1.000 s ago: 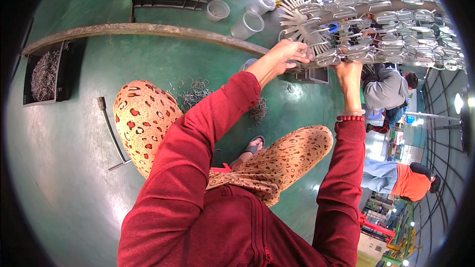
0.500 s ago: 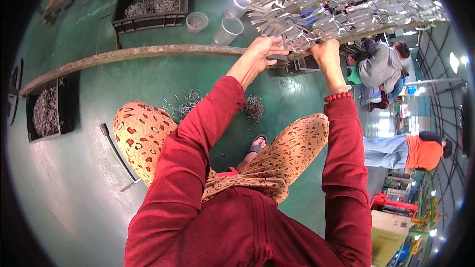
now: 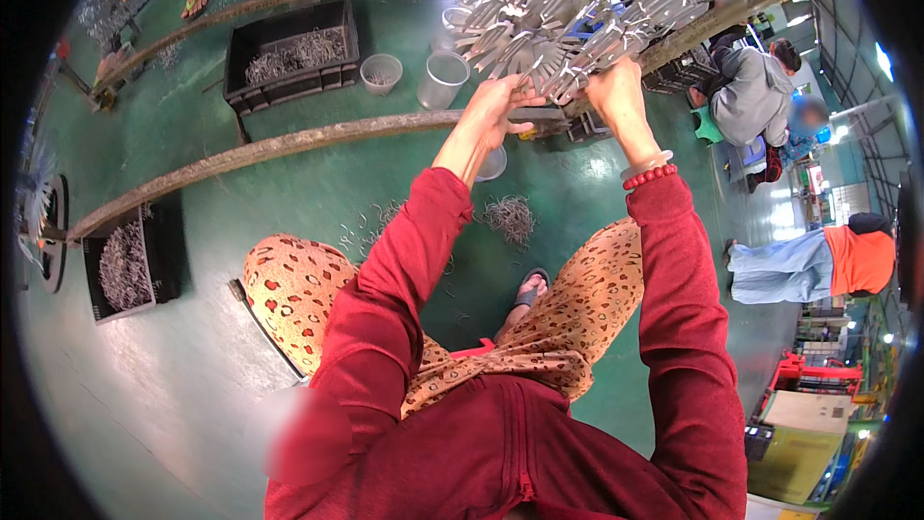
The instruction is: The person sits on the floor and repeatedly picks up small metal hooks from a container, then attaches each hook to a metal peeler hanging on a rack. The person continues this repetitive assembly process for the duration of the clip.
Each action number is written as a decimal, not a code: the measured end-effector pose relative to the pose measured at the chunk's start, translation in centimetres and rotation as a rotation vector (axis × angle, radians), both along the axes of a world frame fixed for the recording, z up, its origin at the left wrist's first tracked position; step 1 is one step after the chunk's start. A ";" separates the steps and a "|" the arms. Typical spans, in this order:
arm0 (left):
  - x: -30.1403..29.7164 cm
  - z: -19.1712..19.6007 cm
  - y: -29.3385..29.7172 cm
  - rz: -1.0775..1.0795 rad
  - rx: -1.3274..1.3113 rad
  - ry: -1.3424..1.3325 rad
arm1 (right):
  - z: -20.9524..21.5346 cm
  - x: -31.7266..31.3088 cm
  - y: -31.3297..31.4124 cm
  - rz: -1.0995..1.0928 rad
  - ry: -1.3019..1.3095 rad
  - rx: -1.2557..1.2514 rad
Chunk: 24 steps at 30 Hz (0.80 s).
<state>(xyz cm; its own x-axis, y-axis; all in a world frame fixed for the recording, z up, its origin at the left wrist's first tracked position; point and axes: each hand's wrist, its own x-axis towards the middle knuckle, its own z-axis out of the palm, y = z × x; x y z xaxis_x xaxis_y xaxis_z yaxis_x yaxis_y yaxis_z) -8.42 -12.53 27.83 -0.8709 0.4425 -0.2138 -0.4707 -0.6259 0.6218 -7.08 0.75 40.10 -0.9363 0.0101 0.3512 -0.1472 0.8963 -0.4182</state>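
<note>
A dense cluster of shiny, flat metal pieces (image 3: 529, 24) with narrow prongs hangs by the wooden rail, their exact kind unclear. At its lower edge is my left hand (image 3: 496, 108), fingers stretched toward the pieces and thumb apart, with no piece visibly gripped. Close to its right, my right hand (image 3: 616, 96) is closed against the same cluster. Its fingertips are hidden behind the back of the hand, so what they hold does not show. A red bead bracelet (image 3: 651, 176) circles my right wrist.
A curved wooden rail (image 3: 241, 156) crosses ahead. Beyond it stand a black crate (image 3: 289, 87) of metal bits and clear tubs (image 3: 444, 80). Another crate (image 3: 148, 294) sits left. Loose metal bits (image 3: 508, 220) lie near my foot. Two people (image 3: 756, 91) (image 3: 861, 260) are at right.
The whole view has shifted and tilted slightly, bringing a clear tub into sight below my left hand. Both hands stay at the metal cluster, the right one a little closer to its lower tip.
</note>
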 end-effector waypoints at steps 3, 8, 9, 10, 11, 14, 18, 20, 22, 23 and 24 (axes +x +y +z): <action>0.4 -0.4 0.5 0.086 0.029 -0.007 | 0.8 0.6 -0.2 0.002 -0.079 0.077; -0.2 -0.7 0.9 0.041 0.173 0.009 | 0.6 2.7 1.2 0.097 -0.133 -0.319; -0.2 -0.8 1.0 0.051 0.173 -0.001 | -0.3 2.9 1.7 0.144 -0.101 -0.436; -0.3 -1.0 1.1 0.062 0.174 -0.011 | -0.9 3.1 2.1 0.194 -0.068 -0.551; -0.3 -1.1 1.1 0.076 0.176 -0.021 | -1.3 3.5 2.6 0.179 -0.073 -0.568; -0.5 -1.5 0.9 0.014 0.219 -0.009 | -2.5 4.5 3.4 0.115 -0.092 -0.609; -0.5 -2.3 1.0 -0.001 0.297 -0.014 | -3.4 5.7 4.0 0.227 -0.010 -0.773; -0.5 -2.1 1.1 0.016 0.290 0.002 | -3.2 5.6 4.4 0.258 -0.007 -0.775; 0.1 -1.3 1.3 0.009 0.286 0.025 | -3.5 5.9 4.8 0.272 -0.010 -0.778; 0.2 -0.9 1.5 0.004 0.283 0.036 | -3.4 5.9 4.9 0.288 -0.009 -0.767; 0.1 -0.7 1.7 -0.002 0.313 0.028 | -3.2 6.1 5.0 0.307 -0.007 -0.753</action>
<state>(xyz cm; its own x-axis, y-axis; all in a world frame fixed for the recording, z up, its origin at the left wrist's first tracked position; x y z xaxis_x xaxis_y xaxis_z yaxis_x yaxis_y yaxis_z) -8.36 -10.85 27.17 -0.8738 0.4844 -0.0428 -0.4571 -0.7881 0.4123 -1.02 5.77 36.88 -0.9379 -0.0167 0.3464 -0.3357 0.2945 -0.8947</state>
